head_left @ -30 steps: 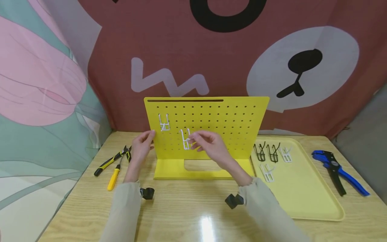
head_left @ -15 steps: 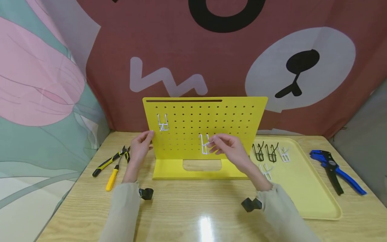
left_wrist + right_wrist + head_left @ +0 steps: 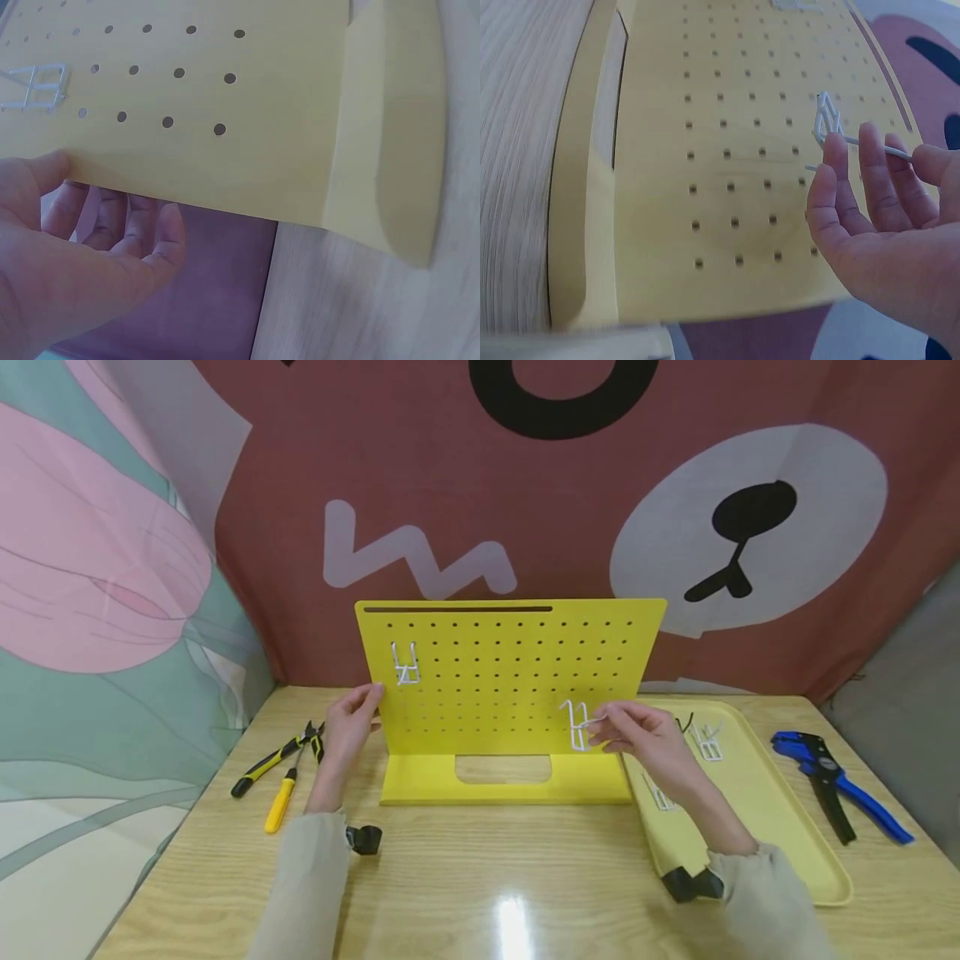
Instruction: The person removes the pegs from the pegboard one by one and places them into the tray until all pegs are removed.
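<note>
A yellow pegboard (image 3: pixel 487 693) stands upright on its folded base, with one white wire hook (image 3: pixel 406 663) hung at its upper left. My left hand (image 3: pixel 350 727) grips the board's left edge; in the left wrist view the thumb lies on the front and the curled fingers reach behind. My right hand (image 3: pixel 648 739) pinches a second white wire hook (image 3: pixel 577 727) by its prong, in front of the board's lower right. In the right wrist view this hook (image 3: pixel 829 120) sits between thumb and fingers, apart from the holes as far as I can see.
A yellow tray (image 3: pixel 780 827) at right holds two white hooks, one of them the white hook (image 3: pixel 707 743) at the back, and a partly hidden black hook (image 3: pixel 686 722). Blue-black wire strippers (image 3: pixel 832 777) lie beyond it. Left are pliers (image 3: pixel 273 764) and a yellow-handled screwdriver (image 3: pixel 281 802).
My right hand has carried the pinched white hook rightward across the front of the board, and now covers part of the tray. The left hand has kept its place on the edge.
</note>
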{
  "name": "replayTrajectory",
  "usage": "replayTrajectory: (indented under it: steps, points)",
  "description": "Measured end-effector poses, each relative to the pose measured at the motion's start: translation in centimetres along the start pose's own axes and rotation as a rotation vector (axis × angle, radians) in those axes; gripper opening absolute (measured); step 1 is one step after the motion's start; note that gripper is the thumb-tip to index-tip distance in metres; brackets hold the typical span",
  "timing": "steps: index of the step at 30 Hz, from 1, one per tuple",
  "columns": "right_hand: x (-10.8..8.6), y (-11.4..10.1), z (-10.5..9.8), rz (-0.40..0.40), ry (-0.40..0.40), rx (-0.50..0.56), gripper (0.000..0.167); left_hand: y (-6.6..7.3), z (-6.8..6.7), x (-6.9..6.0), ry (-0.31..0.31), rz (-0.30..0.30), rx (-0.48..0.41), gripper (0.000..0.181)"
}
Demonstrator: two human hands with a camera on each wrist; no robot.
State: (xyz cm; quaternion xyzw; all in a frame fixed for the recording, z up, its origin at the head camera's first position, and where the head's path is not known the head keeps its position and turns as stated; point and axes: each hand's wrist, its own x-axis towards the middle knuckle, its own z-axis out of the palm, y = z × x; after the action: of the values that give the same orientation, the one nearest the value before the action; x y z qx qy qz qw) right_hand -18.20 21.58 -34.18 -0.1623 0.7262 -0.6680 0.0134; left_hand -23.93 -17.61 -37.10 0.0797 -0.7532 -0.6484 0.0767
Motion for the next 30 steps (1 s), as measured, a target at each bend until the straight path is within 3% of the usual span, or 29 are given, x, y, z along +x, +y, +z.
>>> replayTrajectory:
  steps: [6, 9, 18, 24, 30]
  points:
    - [-1.3, 0.0, -2.9, -0.022, 0.029, 0.009, 0.026, 0.1, 0.0, 0.0, 0.002, 0.003, -0.003, 0.047]
    - [-1.9, 0.1, -4.5, -0.036, 0.030, -0.049, 0.025, 0.0, 0.0, 0.0, 0.006, 0.006, -0.004, 0.047]
    - [-4.1, -0.2, -10.3, 0.013, 0.028, -0.434, 0.026, 0.1, 0.1, 0.0, 0.006, 0.004, -0.010, 0.047]
    - [-5.7, 1.3, -12.7, 0.081, 0.054, -0.437, 0.023, 0.2, 0.0, 0.1, -0.003, 0.018, -0.012, 0.049]
    - [-7.1, 3.7, -13.7, 0.184, 0.057, -0.423, 0.028, 0.1, 0.0, 0.0, -0.001, 0.010, -0.012, 0.047]
